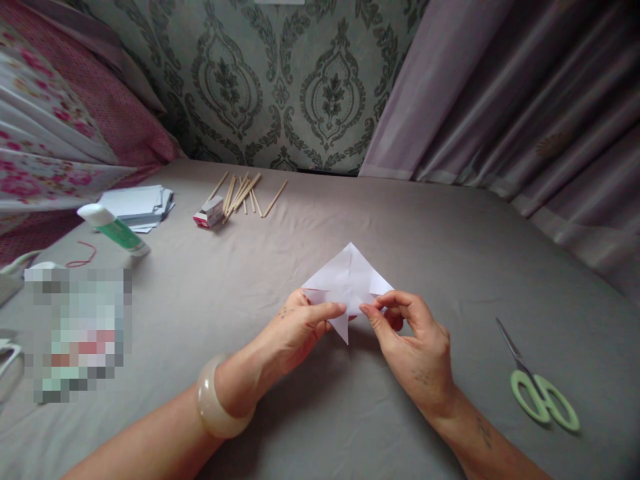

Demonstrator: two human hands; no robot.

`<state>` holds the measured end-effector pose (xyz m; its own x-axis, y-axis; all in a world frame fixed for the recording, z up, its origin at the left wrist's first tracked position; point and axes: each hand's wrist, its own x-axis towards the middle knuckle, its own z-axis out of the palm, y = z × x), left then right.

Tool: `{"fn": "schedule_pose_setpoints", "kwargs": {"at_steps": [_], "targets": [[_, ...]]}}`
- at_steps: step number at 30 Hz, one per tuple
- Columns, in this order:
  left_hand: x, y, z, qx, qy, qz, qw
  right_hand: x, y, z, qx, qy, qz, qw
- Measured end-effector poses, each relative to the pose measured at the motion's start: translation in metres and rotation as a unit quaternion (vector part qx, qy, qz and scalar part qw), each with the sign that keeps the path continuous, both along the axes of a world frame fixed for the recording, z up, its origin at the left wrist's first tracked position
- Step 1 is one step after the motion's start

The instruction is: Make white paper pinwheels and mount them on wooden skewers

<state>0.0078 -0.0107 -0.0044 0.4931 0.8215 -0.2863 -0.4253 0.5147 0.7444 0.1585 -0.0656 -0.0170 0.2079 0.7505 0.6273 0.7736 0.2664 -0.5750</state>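
Note:
A folded white paper (347,277), pointed at top and bottom, lies on the grey cloth in front of me. My left hand (300,330) pinches its near left edge, index finger stretched along the fold. My right hand (413,340) pinches the near right edge with thumb and fingers curled. Both hands grip the same paper. A pale bangle (213,403) sits on my left wrist.
Green-handled scissors (540,393) lie at the right. A glue stick (115,230), a stack of white paper sheets (137,205), a small red-and-white box (210,213) and several wooden sticks (245,192) lie at the back left. A pink loop of thread (83,255) lies near a blurred patch.

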Motion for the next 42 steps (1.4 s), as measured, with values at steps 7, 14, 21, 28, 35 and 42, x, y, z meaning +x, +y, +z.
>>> {"fn": "schedule_pose_setpoints", "kwargs": {"at_steps": [7,14,21,28,35,42], "targets": [[0.0,0.0,0.001,0.007,0.014,-0.003,1.0,-0.001,0.0,-0.001,-0.001,0.003,0.002,1.0],[0.001,-0.002,-0.003,0.016,0.046,-0.007,0.999,-0.002,0.0,-0.002,-0.006,0.005,0.003,1.0],[-0.001,-0.002,-0.005,0.023,0.066,-0.006,0.998,-0.003,-0.001,-0.002,-0.013,0.005,0.001,1.0],[0.0,-0.003,-0.006,0.035,0.07,-0.001,0.997,-0.003,-0.001,-0.004,-0.013,0.008,0.01,1.0],[0.0,-0.003,-0.005,0.039,0.066,-0.005,0.997,-0.004,-0.001,-0.004,-0.011,0.012,0.015,1.0],[-0.001,-0.003,-0.009,0.047,0.076,-0.014,0.996,-0.004,-0.001,-0.003,-0.015,0.005,0.012,1.0]]}}
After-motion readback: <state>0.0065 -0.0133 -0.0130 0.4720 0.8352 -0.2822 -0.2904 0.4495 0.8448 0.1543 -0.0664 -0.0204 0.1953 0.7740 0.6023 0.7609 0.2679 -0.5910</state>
